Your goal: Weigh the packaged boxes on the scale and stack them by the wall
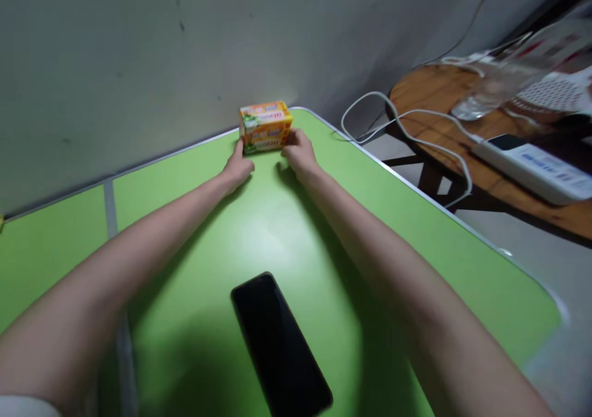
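An orange and yellow box (pixel 266 127) with green and white print sits at the far edge of the green table (pixel 194 232), near the wall. My left hand (pixel 237 166) is at its left side, and my right hand (pixel 300 152) is at its right side, so the box is gripped between them. Both arms are stretched forward over the table. Between my forearms, nearer to me, a black phone (pixel 281 349) lies flat with its dark screen up.
To the right stands a wooden table (pixel 430 90) with a white power strip (pixel 536 167), a clear plastic bottle (pixel 490 90) and white cables (pixel 416 142). A grey wall (pixel 185 53) rises behind the green table.
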The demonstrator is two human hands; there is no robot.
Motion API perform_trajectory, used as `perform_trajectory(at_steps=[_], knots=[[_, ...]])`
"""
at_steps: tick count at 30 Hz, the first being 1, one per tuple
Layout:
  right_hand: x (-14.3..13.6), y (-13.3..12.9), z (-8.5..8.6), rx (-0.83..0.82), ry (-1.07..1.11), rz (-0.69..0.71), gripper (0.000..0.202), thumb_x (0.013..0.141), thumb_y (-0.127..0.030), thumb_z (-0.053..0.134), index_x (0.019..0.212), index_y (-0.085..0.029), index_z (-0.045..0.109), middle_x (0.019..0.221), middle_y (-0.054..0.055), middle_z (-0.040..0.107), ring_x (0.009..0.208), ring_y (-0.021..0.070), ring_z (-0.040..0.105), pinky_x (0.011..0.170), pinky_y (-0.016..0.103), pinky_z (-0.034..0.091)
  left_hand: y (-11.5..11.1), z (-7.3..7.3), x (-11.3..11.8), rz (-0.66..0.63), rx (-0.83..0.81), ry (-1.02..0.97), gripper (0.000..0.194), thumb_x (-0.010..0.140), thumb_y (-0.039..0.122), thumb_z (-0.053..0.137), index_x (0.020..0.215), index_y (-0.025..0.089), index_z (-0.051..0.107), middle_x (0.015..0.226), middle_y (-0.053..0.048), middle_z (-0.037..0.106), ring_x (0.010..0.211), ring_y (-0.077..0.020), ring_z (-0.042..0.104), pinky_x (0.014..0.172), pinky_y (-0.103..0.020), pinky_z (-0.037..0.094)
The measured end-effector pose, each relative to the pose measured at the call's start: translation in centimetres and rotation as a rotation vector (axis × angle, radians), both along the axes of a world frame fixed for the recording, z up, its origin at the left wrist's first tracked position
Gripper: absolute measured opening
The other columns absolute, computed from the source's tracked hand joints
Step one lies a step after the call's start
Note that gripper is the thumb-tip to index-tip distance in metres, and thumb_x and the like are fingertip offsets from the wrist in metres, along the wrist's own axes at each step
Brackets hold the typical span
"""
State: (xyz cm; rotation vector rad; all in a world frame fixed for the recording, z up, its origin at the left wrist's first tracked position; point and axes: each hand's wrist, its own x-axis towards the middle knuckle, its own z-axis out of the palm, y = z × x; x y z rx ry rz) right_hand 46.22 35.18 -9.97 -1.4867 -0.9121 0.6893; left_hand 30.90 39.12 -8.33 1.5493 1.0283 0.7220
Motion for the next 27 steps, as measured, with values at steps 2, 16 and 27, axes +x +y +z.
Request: perform_trajectory(at_steps=[2,16,27], knots=[[-2.9,-3.2,1.2,-0.064,0.045,0.077,0.053,0.056,-0.003,0.045,0.106,-0.016,0.056,0.118,0.01,0.069,0.116,0.0204,0.063,0.105,0.04,0.048,-3.3,1.5,-4.3,-0.011,-0.082,0.039,0.094,0.054,-0.003,0.051,0.144,0.02,0.038,0.15,-0.011,0.048,0.142,-0.0271,0.041,0.116,-0.04,0.036],[-23.9,-17.1,12.4,-0.341,-0.041,0.606,0.05,0.057,-0.004,0.051,0.102,-0.018,0.068,0.11,0.008,0.076,0.102,0.0256,0.07,0.092,0.043,0.055,-18.3,8.1,-27.0,0.048,-0.243,0.029,0.088,0.047,0.0,0.054,0.132,0.02,0.05,0.13,-0.015,0.063,0.127,-0.0362,0.054,0.108,-0.052,0.043],[-35.1,-24.5,15.6,-0.267,-0.135,1.138,0.07,0.071,-0.006,0.049,0.137,-0.029,0.053,0.118,0.005,0.072,0.111,0.0249,0.067,0.093,0.045,0.056,-28.8,9.8,-44.3,0.205,-0.349,-0.094,0.089,0.055,0.008,0.06,0.141,0.028,0.047,0.127,-0.012,0.066,0.132,-0.0392,0.05,0.105,-0.057,0.043]])
